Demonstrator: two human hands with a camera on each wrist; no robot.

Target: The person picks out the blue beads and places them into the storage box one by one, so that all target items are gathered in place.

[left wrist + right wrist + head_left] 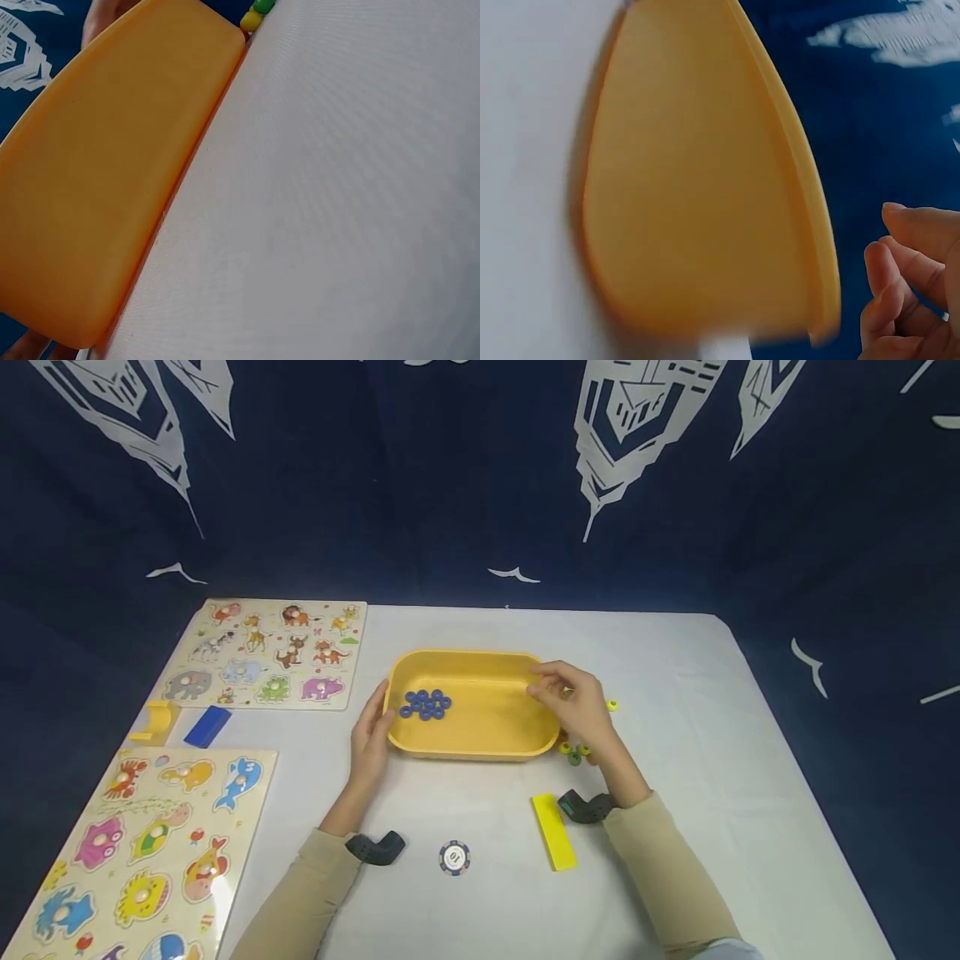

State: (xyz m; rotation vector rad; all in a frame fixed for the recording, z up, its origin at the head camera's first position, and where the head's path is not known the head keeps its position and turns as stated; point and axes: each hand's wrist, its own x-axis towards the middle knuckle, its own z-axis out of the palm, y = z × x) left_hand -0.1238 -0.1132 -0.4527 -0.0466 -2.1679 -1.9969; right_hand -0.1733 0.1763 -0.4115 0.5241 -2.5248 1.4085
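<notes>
A yellow tray (pixel 480 755) lies on the table with several small blue beads (pixel 426 695) grouped at its left end. My left hand (pixel 369 739) holds the tray's left end, thumb at the rim; in the left wrist view the tray wall hides most of that hand. Over the tray's right rim is my right hand (pixel 573 702), its fingers loosely bent and the thumb apart from the forefinger. No object shows between its fingertips in the right wrist view. Yellow and green beads (pixel 574 758) lie by the tray's right end, partly hidden by the right hand.
Two animal peg puzzles, an upper board (pixel 262 677) and a lower board (pixel 161 827), lie on the left. Between them are a yellow arched block (pixel 156 723) and a blue block (pixel 207 727). A poker chip (pixel 454 857) and a yellow strip (pixel 554 832) lie in front.
</notes>
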